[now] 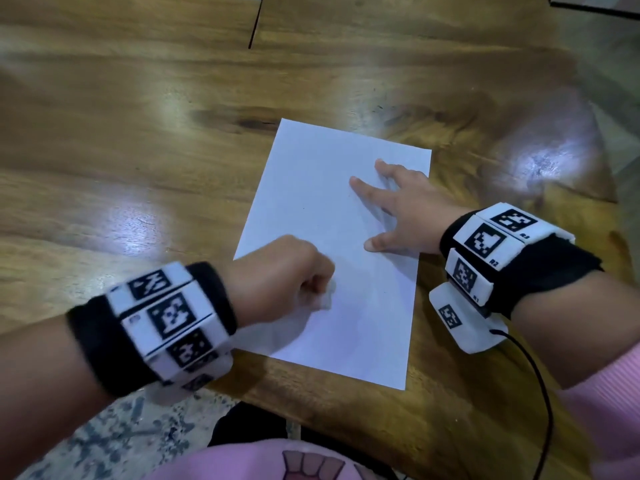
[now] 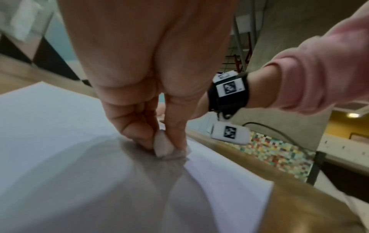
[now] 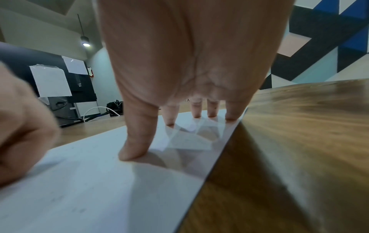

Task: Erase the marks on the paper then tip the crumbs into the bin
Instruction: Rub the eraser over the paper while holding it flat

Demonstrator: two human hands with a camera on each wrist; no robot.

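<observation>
Eraser (image 2: 163, 145) in left hand (image 1: 280, 271), on paper (image 1: 311, 188)

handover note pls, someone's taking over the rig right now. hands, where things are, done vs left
Left hand: pinching a small white eraser, pressed on the near-left part of the paper.
Right hand: fingers spread flat on the paper's right side, pinning it.
Paper lies flat on the wooden table, close to its near edge.
Done: sheet looks mostly clean; only a few faint specks show, and the views are too blurred to tell marks from crumbs.
Left: finish erasing, then lift the paper and tip the crumbs into the bin. No bin in any view.
</observation>
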